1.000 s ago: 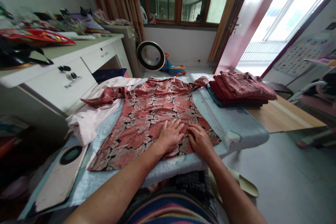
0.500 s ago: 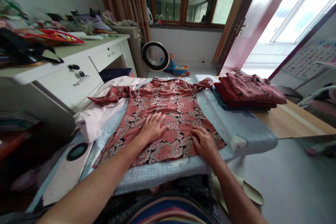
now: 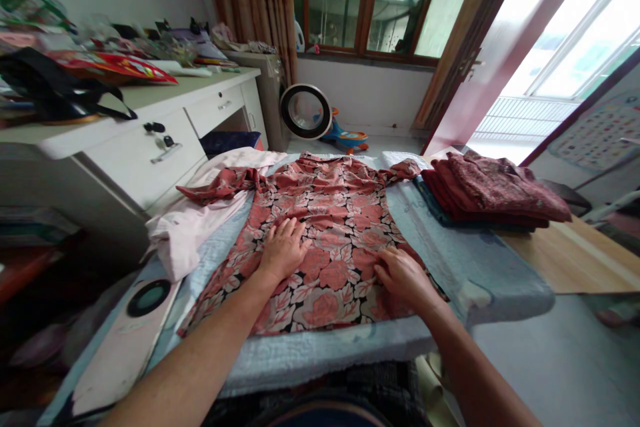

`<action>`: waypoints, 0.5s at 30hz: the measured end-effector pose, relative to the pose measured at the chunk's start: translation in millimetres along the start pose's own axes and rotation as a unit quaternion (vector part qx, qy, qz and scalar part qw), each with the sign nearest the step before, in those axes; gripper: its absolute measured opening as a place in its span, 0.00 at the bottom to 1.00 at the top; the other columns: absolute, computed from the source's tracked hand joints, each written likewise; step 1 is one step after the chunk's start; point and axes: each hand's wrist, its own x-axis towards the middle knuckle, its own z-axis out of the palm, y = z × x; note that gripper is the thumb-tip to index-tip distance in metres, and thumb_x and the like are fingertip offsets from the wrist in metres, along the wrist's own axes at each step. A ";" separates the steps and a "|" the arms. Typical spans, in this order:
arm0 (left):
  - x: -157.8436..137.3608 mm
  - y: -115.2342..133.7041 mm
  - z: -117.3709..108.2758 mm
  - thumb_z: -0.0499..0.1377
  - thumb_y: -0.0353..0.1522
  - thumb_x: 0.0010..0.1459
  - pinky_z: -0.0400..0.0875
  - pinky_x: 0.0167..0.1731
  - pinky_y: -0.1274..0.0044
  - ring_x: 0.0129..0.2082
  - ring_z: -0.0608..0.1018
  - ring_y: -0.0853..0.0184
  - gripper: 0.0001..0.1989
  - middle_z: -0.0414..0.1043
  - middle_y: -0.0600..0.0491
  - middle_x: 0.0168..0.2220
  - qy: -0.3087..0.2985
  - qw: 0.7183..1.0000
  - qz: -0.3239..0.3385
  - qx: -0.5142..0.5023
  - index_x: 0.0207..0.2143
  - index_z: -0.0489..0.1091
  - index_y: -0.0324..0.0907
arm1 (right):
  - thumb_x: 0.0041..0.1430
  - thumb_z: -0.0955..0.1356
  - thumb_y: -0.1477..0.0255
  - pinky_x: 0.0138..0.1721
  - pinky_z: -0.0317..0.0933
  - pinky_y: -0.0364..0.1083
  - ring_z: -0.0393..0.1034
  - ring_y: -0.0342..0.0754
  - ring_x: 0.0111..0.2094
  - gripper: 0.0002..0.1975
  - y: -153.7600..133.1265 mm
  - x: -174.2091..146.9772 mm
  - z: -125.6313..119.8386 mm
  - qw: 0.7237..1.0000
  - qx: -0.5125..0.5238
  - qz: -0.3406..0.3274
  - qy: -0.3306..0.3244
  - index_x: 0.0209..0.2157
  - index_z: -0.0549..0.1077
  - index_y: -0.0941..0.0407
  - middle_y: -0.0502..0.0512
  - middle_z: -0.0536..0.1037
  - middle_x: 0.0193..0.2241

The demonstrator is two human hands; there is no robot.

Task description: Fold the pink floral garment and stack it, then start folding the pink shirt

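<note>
A red floral blouse [image 3: 330, 273] lies spread face-up, its collar at the far side and its hem towards me. Its left sleeve is stretched out over a pale pink garment [image 3: 175, 240]; the other sleeve is bunched at the far right. My left hand [image 3: 284, 250] rests flat on the middle of the blouse, fingers stretched out. Near the right side seam, my right hand [image 3: 404, 273] touches the cloth with its fingers slightly bent and thumb apart, holding nothing. Beneath the blouse is a light blue padded cover [image 3: 330, 357].
A stack of folded dark red clothes [image 3: 505, 187] sits on the right, by a wooden board [image 3: 575, 253]. At the left lies a flat white panel with a dark ring [image 3: 117, 347]. Beyond it stands a cluttered white desk [image 3: 175, 127]. A round-framed appliance [image 3: 306, 112] is behind.
The view has shifted slightly. My left hand has slid a little left across the blouse, and my right hand has moved slightly right, towards the side seam.
</note>
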 end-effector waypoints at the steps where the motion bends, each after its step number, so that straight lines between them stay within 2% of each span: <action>1: -0.1 0.4 -0.7 0.49 0.44 0.66 0.53 0.64 0.56 0.66 0.62 0.52 0.28 0.60 0.42 0.67 -0.003 1.000 0.000 0.001 0.64 0.63 0.42 | 0.63 0.63 0.73 0.44 0.62 0.46 0.71 0.49 0.39 0.08 -2.7 11.9 -3.6 1.000 -0.008 0.002 -0.004 0.35 0.75 0.55 0.56 0.77 0.35; 5: -0.2 1.9 -2.0 0.51 0.48 0.65 0.51 0.63 0.54 0.67 0.58 0.46 0.30 0.57 0.44 0.68 -0.012 1.000 -0.015 0.007 0.65 0.62 0.46 | 0.62 0.62 0.76 0.50 0.60 0.45 0.70 0.49 0.45 0.12 -6.8 61.5 2.3 0.999 -0.003 -0.035 0.035 0.41 0.76 0.56 0.58 0.78 0.42; 8: -0.3 2.1 -1.8 0.51 0.50 0.63 0.50 0.63 0.53 0.68 0.56 0.42 0.32 0.55 0.45 0.69 -0.017 0.999 -0.033 0.013 0.66 0.61 0.48 | 0.61 0.64 0.75 0.55 0.58 0.48 0.66 0.53 0.53 0.16 4.0 86.4 22.6 0.996 -0.016 -0.008 0.087 0.50 0.74 0.57 0.62 0.73 0.53; 12: -0.2 1.4 -3.2 0.50 0.54 0.62 0.48 0.63 0.52 0.68 0.55 0.39 0.35 0.53 0.42 0.69 -0.024 0.997 -0.077 0.018 0.66 0.60 0.48 | 0.64 0.64 0.67 0.59 0.54 0.53 0.62 0.57 0.57 0.18 27.4 95.7 49.6 0.992 -0.052 0.046 0.109 0.52 0.73 0.58 0.63 0.71 0.56; 15: 1.0 -0.3 -5.2 0.49 0.55 0.62 0.49 0.61 0.50 0.67 0.55 0.38 0.35 0.53 0.40 0.69 -0.027 0.992 -0.118 0.026 0.66 0.60 0.50 | 0.65 0.63 0.62 0.60 0.53 0.56 0.60 0.60 0.59 0.20 37.5 93.6 60.9 0.986 -0.076 0.075 0.127 0.54 0.72 0.56 0.61 0.70 0.59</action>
